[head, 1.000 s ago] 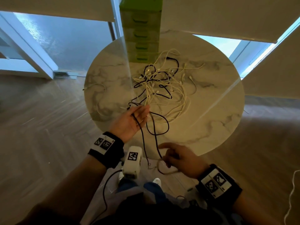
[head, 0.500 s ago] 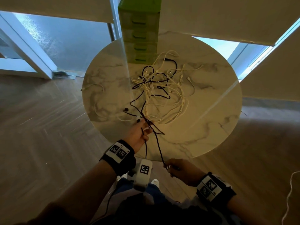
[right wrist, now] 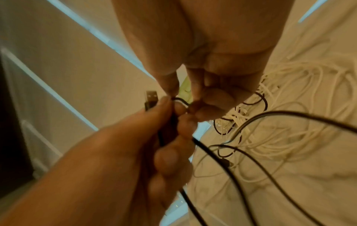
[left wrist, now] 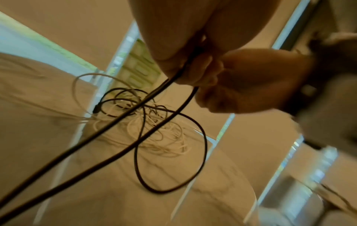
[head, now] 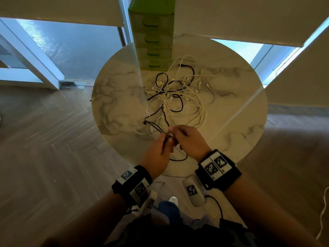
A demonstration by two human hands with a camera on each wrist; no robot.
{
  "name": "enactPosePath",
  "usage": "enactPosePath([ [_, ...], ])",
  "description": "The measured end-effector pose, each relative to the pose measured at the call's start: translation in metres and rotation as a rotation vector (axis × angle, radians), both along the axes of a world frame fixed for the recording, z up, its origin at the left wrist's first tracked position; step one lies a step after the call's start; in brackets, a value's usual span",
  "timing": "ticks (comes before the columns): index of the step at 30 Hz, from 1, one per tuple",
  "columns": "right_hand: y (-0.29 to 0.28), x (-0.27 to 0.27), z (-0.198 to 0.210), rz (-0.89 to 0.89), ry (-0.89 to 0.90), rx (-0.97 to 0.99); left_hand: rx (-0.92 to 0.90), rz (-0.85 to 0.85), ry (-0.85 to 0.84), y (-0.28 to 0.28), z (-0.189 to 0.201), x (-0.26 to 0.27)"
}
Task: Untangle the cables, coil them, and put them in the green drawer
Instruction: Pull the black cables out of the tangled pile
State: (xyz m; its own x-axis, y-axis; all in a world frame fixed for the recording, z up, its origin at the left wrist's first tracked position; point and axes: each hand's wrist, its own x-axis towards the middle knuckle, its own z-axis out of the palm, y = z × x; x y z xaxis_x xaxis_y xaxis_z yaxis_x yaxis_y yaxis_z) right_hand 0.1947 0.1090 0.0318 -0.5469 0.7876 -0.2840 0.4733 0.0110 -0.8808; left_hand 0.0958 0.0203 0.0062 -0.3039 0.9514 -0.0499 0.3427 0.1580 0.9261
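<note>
Right hand [head: 190,139] now joins left hand [head: 157,152], black cable [head: 164,116] pinched, grip hidden

The counter [head: 231,122] looks like polished marble, pale with grey veins, smooth and faintly glossy. At its twelve o'clock edge the green drawer unit [head: 153,32] looks like translucent plastic. The black cable [left wrist: 170,152] has a smooth matt rubbery jacket, and its plug [right wrist: 151,97] shows a shiny metal shell. The white cables [head: 195,107] look smooth and slightly glossy. The floor [head: 44,148] is wood-grain plank with a satin sheen.
</note>
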Motion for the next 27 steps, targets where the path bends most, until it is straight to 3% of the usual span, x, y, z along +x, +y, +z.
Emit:
enactPosePath([
  [4,0.013,-0.012,0.002,-0.095,0.165,-0.311,-0.053,-0.231,-0.056,-0.008,-0.008,0.011],
  [7,0.014,-0.002,-0.004,-0.138,0.132,-0.124,-0.205,-0.068,-0.351,0.001,-0.017,0.006],
  [10,-0.003,0.020,-0.011,-0.017,0.038,0.035,-0.259,0.171,-0.706,0.022,-0.022,-0.011],
  [14,-0.037,0.055,-0.030,0.128,-0.041,0.006,-0.264,0.198,-1.205,0.055,-0.010,-0.037],
  [16,-0.045,0.071,-0.046,0.119,-0.108,0.008,-0.260,0.234,-1.298,0.069,-0.004,-0.040],
  [18,-0.043,0.082,-0.058,0.075,-0.187,-0.015,-0.222,0.253,-1.200,0.077,-0.003,-0.033],
  [20,-0.035,0.085,-0.064,-0.006,-0.194,-0.048,-0.139,0.209,-0.999,0.076,-0.009,-0.019],
  [24,-0.009,0.063,-0.044,-0.242,0.085,-0.220,-0.077,-0.008,-0.660,0.057,-0.025,0.005],
  [27,0.016,0.039,-0.029,-0.214,0.052,-0.280,-0.153,-0.147,-0.476,0.047,-0.038,0.010],
])
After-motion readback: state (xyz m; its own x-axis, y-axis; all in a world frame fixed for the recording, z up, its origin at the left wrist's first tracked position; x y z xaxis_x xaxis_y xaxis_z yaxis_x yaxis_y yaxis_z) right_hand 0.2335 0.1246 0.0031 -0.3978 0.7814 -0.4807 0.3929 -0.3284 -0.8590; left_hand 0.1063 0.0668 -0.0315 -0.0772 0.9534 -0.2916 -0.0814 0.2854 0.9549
